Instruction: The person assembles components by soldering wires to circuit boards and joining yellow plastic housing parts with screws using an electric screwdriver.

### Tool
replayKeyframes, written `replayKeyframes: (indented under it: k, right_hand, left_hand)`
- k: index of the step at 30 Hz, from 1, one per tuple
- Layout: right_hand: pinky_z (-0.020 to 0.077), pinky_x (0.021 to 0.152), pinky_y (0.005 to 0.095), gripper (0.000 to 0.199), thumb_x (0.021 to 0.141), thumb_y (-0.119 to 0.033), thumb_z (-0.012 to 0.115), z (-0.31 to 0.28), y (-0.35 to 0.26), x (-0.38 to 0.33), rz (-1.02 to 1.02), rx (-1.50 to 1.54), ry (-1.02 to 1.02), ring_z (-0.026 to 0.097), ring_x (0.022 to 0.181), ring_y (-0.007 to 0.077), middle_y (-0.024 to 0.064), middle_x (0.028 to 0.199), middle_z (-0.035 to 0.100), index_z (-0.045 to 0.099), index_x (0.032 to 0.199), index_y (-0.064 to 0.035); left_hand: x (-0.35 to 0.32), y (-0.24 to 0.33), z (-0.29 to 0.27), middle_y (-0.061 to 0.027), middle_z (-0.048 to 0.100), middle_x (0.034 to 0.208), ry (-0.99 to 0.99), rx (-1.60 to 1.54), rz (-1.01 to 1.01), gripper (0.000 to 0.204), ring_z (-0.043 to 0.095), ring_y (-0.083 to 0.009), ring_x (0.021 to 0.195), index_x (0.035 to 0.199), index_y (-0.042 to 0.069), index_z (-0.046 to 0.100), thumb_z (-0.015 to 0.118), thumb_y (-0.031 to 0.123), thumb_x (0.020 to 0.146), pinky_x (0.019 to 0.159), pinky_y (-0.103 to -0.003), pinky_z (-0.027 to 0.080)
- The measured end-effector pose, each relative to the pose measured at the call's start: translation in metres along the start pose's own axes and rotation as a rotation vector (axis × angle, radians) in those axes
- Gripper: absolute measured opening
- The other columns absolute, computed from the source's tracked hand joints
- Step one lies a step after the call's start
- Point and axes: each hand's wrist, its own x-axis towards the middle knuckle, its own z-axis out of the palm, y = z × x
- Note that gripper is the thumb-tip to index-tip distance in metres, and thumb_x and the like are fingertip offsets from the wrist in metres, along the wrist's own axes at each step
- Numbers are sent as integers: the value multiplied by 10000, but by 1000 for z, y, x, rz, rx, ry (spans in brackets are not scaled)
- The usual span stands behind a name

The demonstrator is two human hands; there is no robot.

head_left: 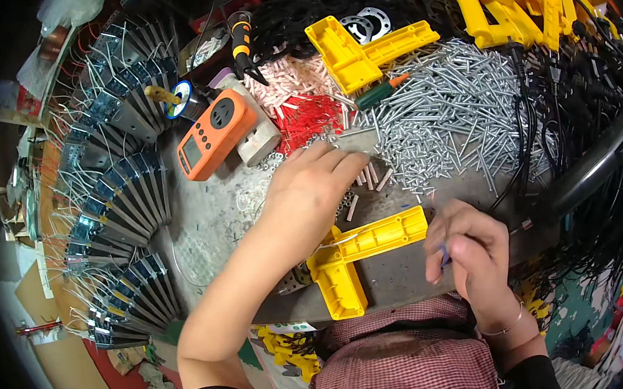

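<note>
My left hand [311, 187] reaches forward over the grey worktop [210, 218] and pinches a small flat metal piece [357, 140] at the edge of a big heap of silver screws [445, 116]. Closer to me, my right hand [468, 244] is closed around a thin blue-handled tool, its tip hidden in the fist. Between the hands lies a yellow L-shaped plastic housing [361, 249], just under my left wrist. Small pink sleeves [370, 182] lie scattered beside my left fingers.
An orange handheld meter [214, 135] on a white block sits at the left, next to red and pink sleeve piles [304, 110]. Rows of grey wired modules [118, 189] fan along the left edge. More yellow housings [365, 49] and black cables [584, 96] fill the back and right.
</note>
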Motion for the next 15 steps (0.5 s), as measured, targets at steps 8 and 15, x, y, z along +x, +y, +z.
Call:
replayKeyframes:
  k: [8,15]
  right_hand:
    - [367,501,183,98,886,-71,628,12,-9,6,68,-224,74,468,576,6,-6,722,597,633,880,27]
    - [303,434,210,86,861,-72,654,17,1,15,-44,-473,12,410,481,1,-21,556,523,667,869,13]
  left_hand:
    - [8,-10,-5,-144,580,864,-163,111,121,351,565,-332,846,1002,20,570,557,-62,661,746,-410,475]
    - [-28,27,-18,-86,599,943,184,-716,-383,329,602,-179,940,1066,8,471,568,-37,756,867,-316,477]
